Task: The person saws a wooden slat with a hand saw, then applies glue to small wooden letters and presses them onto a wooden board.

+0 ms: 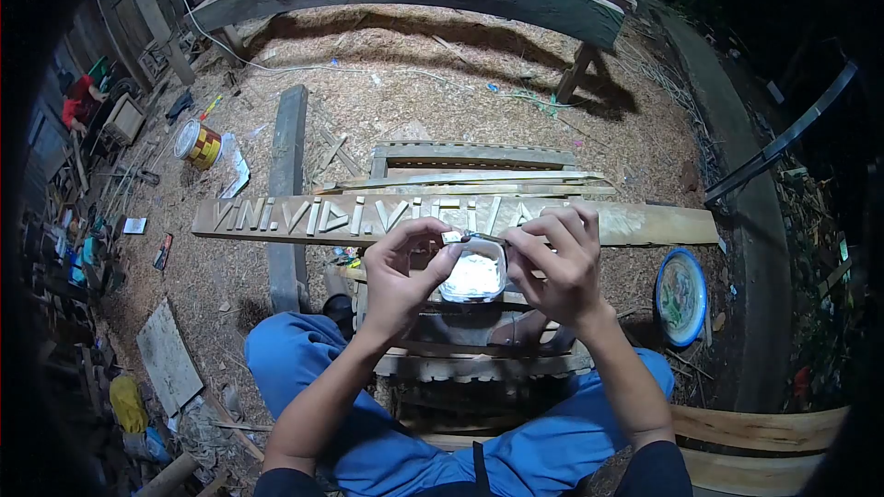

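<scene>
My left hand (405, 276) pinches a small pale piece (451, 236), likely wood, between thumb and fingers. In my right hand (562, 262) is a thin dark stick-like tool (482, 236), its tip close to the piece; whether they touch I cannot tell. Just below both hands stands a square tub (473, 278) of white paste. Behind them lies a long wooden board (635, 221) bearing raised pale letters (345, 215) that read roughly "VINI.VIDI.VICI/"; my right hand covers part of what follows.
A paint bucket (197, 144) stands at the left, and a blue-rimmed basin (682, 297) at the right. A heavy wooden bench (405, 0) spans the back. A dark beam (288, 129) runs under the board. Shavings cover the ground. A person in red (81, 99) is at far left.
</scene>
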`<action>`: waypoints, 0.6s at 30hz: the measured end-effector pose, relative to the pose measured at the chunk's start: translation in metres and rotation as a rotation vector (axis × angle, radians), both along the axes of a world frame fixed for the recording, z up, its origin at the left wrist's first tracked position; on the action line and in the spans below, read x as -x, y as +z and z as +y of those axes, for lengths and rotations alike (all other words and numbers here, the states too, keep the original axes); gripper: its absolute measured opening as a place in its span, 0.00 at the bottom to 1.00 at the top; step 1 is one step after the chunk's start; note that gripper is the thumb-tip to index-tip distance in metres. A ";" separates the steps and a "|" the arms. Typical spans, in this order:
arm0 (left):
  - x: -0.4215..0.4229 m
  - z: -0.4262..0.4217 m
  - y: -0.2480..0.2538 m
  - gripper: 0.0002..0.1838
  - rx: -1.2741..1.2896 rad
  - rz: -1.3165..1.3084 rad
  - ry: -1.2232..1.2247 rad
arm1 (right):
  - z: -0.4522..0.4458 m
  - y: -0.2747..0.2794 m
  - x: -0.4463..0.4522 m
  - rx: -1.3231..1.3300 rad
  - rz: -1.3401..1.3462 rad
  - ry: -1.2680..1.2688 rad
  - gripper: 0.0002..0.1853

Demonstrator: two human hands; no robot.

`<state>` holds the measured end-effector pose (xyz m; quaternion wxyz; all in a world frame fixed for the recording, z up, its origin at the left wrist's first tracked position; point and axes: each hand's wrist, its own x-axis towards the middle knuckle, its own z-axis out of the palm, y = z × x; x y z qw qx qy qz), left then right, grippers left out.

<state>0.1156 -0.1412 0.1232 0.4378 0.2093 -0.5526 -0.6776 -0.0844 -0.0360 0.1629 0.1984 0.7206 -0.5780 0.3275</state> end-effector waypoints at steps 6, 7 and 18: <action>-0.001 -0.006 -0.001 0.14 -0.097 0.096 -0.166 | 0.000 0.000 0.002 -0.016 0.006 -0.028 0.16; -0.002 -0.008 -0.002 0.14 -0.097 0.096 -0.166 | 0.000 0.000 0.002 -0.017 0.006 -0.028 0.16; -0.002 -0.009 0.001 0.13 0.059 -0.042 -0.158 | 0.002 0.003 0.002 -0.054 0.027 -0.036 0.17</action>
